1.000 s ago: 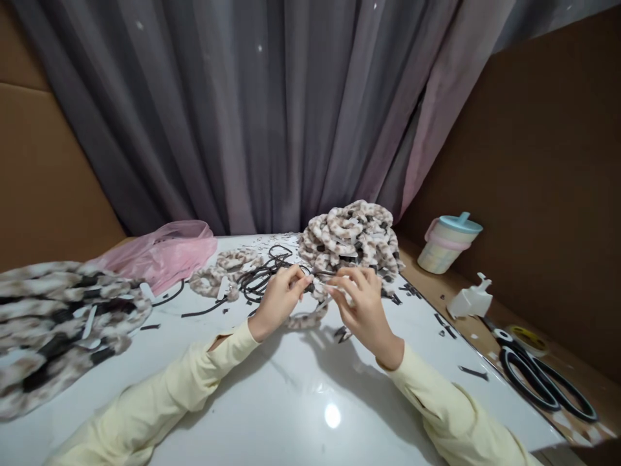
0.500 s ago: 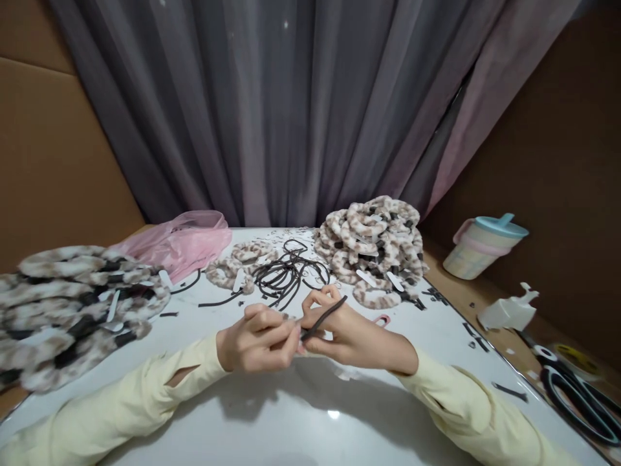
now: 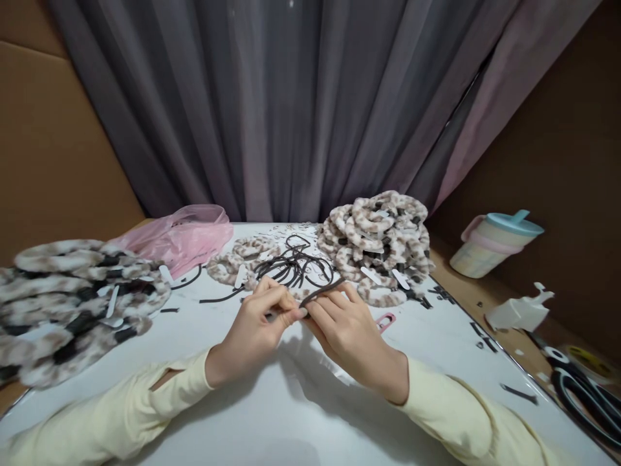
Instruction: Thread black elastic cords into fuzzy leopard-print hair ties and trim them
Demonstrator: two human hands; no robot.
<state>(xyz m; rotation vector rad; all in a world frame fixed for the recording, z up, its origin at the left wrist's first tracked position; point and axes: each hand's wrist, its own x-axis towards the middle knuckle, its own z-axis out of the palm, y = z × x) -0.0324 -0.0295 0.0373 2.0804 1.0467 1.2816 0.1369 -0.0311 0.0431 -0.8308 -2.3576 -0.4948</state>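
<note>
Both hands meet over the middle of the white table [image 3: 233, 421]. My left hand [image 3: 259, 317] pinches one end of a short dark cord [image 3: 321, 290] between thumb and fingertips. The cord slants up to the right across the fingers of my right hand [image 3: 347, 323], which is curled around it. Its lower end is hidden at the fingertips. Just beyond the hands lies a loose tangle of dark cord [image 3: 291, 262]. Beside that tangle sit a few fluffy spotted rings [image 3: 242, 255] with a white tag.
Spotted fluffy rings are heaped at the left [image 3: 53, 310] and back right [image 3: 381, 226]. A pink plastic bag [image 3: 189, 233], a pink clip-like tool [image 3: 386, 321], dark scraps [image 3: 519, 393], a lidded cup [image 3: 490, 249], a white bottle [image 3: 519, 314] and scissors [image 3: 582, 398] are around.
Both hands have moved slightly up and turned, fingers pointing further away from me. The cord now lies flatter over the right fingers. The whole view has shifted a little.
</note>
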